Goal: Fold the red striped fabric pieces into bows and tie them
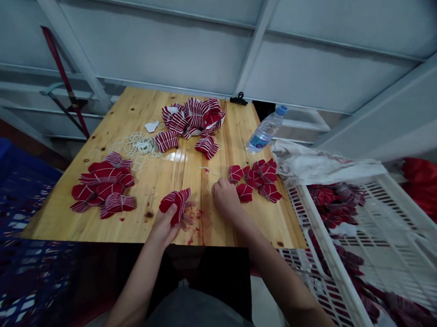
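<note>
My left hand (pixel 170 223) grips a folded bundle of red knit fabric with white stripes (pixel 175 205) above the table's near edge, thumb across its front. To the right, my right hand (pixel 225 195) rests low over the wood with its fingers closed, a thin pale rubber band (pixel 209 186) showing at the fingertips. Just beyond it lies a small group of red striped bundles (pixel 260 178). Another pile of bundles (pixel 107 185) is at the left, and a looser striped heap (pixel 195 116) lies at the back. Loose pale rubber bands (pixel 141 146) spread between these two.
The wooden table (pixel 156 179) meets a panelled wall. A water bottle (pixel 266 131) stands near the right edge, and a black binder clip (pixel 239 99) at the back. A white crate (pixel 331 255) with red pieces sits right; a blue crate (pixel 16 195) sits left.
</note>
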Demonstrator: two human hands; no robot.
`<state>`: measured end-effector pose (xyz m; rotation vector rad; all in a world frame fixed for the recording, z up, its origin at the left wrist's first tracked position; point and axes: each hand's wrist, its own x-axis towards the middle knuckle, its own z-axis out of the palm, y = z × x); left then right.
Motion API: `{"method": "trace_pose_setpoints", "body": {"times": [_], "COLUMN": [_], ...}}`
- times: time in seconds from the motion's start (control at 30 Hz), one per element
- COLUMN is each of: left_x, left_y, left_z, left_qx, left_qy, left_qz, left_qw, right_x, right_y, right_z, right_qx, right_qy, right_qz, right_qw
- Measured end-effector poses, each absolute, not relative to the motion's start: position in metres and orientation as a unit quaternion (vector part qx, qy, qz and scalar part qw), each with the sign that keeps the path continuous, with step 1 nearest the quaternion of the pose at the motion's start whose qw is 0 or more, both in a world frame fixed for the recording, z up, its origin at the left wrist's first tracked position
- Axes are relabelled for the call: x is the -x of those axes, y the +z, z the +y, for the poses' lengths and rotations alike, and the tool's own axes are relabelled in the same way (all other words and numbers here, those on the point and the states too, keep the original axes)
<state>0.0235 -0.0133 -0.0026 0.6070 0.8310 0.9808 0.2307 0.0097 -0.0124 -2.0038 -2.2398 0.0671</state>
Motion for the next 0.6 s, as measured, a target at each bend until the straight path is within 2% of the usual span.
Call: {"method": "trace_pose_setpoints", "body": {"times": [0.1, 0.27, 0.37, 0.5, 0.6], "left_x": [-0.028, -0.037, -0.047, -0.053, -0.048], "left_y": [-0.005, -0.001, 0.005, 0.011, 0.013], "left_z": [-0.011, -0.009, -0.011, -0.013, -0.014], "left_qx": [-0.277, -0.254, -0.249, -0.257, -0.257], "left_qy": [0.454, 0.466, 0.460, 0.443, 0.411], "left_qz": [0.379, 0.393, 0.393, 0.388, 0.337], "left_qw": [0.757, 0.751, 0.756, 0.766, 0.807], "right_x": [-0.235, -0.227, -0.214, -0.206, -0.215], "right_y": [-0.009, 0.012, 0.029, 0.040, 0.036], "right_z": [0.010, -0.002, -0.014, -0.026, -0.031], "right_qx": [0.656, 0.605, 0.536, 0.533, 0.563], "right_qy": [0.042, 0.235, 0.307, 0.345, 0.340], "right_qz": [-0.748, -0.699, -0.689, -0.634, -0.608], "right_qw": [0.088, 0.300, 0.379, 0.441, 0.445]}}
